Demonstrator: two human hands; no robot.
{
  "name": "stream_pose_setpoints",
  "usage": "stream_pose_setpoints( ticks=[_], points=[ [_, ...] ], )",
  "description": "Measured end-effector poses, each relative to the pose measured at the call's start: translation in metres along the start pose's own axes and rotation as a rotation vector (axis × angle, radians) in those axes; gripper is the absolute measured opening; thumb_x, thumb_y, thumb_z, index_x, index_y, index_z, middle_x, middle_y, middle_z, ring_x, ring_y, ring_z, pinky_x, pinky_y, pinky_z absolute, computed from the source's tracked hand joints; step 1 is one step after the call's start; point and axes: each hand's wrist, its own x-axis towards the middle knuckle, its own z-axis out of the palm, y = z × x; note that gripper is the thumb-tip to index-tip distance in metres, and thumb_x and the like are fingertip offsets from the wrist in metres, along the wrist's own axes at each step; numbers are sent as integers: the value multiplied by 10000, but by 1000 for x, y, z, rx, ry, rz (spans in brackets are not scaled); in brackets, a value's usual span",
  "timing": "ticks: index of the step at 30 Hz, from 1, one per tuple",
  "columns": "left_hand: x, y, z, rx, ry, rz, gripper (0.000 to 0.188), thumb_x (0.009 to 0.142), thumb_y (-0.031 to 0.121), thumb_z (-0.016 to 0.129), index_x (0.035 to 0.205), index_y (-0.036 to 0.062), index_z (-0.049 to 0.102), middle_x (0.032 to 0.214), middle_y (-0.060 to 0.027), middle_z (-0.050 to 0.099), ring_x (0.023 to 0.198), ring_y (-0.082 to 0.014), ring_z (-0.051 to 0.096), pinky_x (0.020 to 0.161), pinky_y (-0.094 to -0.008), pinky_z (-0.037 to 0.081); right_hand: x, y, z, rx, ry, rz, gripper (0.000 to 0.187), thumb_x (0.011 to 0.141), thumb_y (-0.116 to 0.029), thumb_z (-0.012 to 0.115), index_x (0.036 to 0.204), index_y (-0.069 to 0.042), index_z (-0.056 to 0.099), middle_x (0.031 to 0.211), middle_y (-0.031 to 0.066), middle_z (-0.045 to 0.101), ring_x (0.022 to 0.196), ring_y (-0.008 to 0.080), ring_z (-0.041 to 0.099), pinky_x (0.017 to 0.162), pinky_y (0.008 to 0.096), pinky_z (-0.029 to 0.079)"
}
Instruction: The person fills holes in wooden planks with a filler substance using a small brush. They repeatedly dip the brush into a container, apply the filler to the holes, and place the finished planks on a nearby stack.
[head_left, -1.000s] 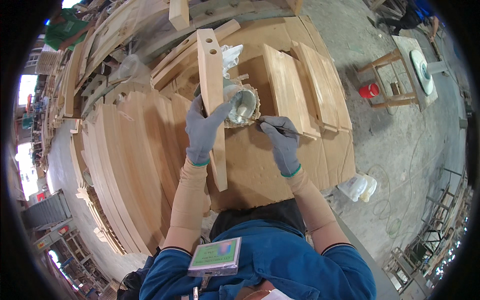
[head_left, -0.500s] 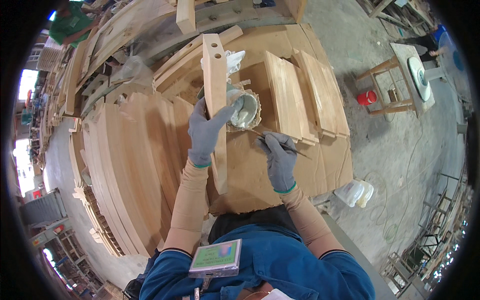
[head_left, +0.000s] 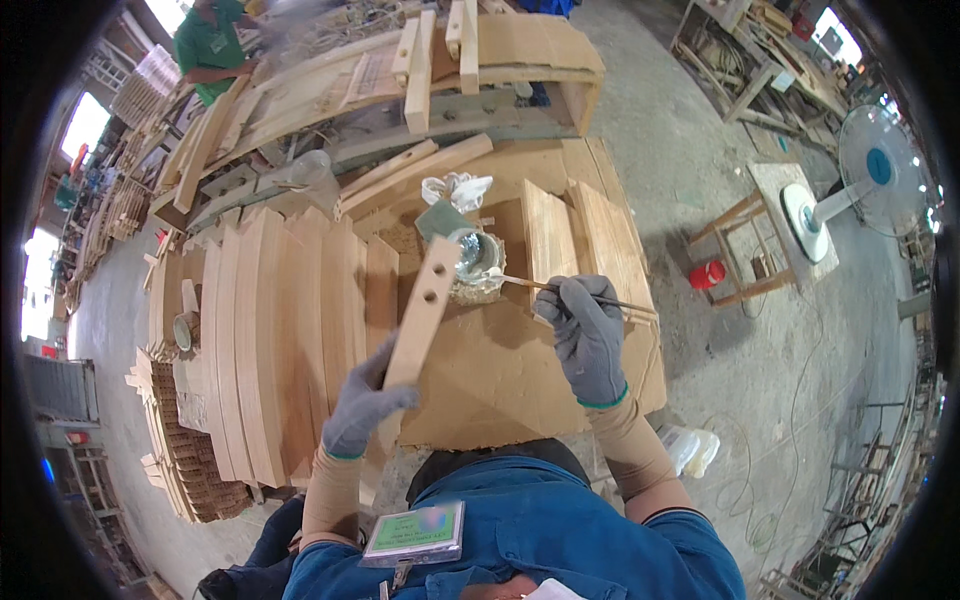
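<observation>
Brush (head_left: 525, 282) and drilled wooden rail (head_left: 420, 320) are the pair I'm watching from way over here, and the head view's the only feed I've got. The left hand (head_left: 365, 405), in a grey glove, has the rail clasped between thumb and fingers. Its long axis runs from near left to far right, tipped at a slant, with the two round holes facing me up at the far end. I can't make out how the near end sits under that glove.

The right hand (head_left: 587, 340), also gloved, has the brush in a narrow pinch, pen-style. The handle runs roughly left to right across the fingers, with the pale, loaded-looking tip pointing left, right at the right-hand rim of a crusty-sided pot (head_left: 480, 293). So the tip is about level with the holes and just to their right, as I see it. Of the two hands, the right one's nearer the pot. The rail's far end overlaps the pot's left edge from my angle, and I honestly can't tell if they touch.

Around that: cardboard sheet (head_left: 500, 400) underneath, pale boards (head_left: 605, 240) to the right, a big row of planks (head_left: 265, 340) to the left, white cloth (head_left: 468, 190) on the far side.
</observation>
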Motion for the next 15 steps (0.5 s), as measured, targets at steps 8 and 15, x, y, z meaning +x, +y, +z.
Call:
stream_pose_setpoints(
  ticks=[8,15],
  points=[
    [-57,6,29,-200,-207,-85,791,693,67,706,1411,14,377,1172,-86,561,977,-142,547,838,-261,463,-44,-28,32,-200,-195,-224,71,866,80,530,887,15,547,964,185,627,824,252,668,755,381,594],
    [-79,11,49,-226,-170,-34,832,663,79,727,1416,32,376,1084,-97,569,857,-117,556,784,-244,476,-63,-16,26,-227,-213,-260,69,868,80,528,887,14,520,967,183,616,832,258,663,762,386,580]
  ],
)
